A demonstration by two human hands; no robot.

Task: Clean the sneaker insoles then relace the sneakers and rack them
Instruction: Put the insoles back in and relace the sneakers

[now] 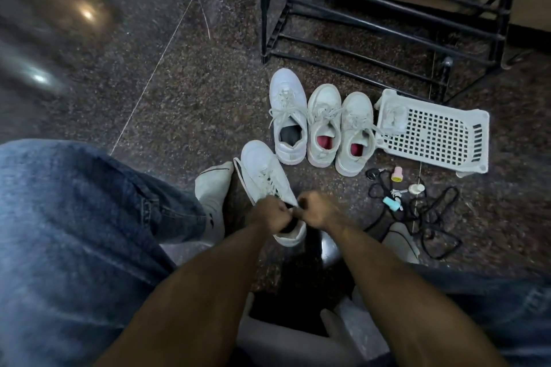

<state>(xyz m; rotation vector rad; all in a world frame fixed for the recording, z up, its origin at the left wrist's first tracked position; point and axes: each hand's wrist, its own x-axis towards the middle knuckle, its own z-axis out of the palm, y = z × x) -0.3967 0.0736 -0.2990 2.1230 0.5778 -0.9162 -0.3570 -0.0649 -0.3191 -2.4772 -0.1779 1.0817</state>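
Both hands are down at the centre of the frame working on one white sneaker [264,182] that sits on the dark speckled floor [179,83], toe pointing up and left. The left hand [267,214] and the right hand [316,210] are both clenched over the tongue end, fingers curled in tight and almost touching each other; they look to be pinching the lace there, though the lace itself is mostly hidden under the knuckles. Just left of that shoe is a foot in a white sock [213,188], with a denim-clad leg [74,232] filling the lower left. Above and right of the hands, three more white sneakers stand side by side, toes up: one with a dark insole [287,122], then two with red insoles [324,125] and [356,132]. Right of those lies a white perforated plastic tray [441,140], touching the last sneaker's lace. Below the tray there's a tangle of black cord [429,217] and a few small pink and teal bits [392,204]. The black metal shoe rack [387,15] stands in the upper right.
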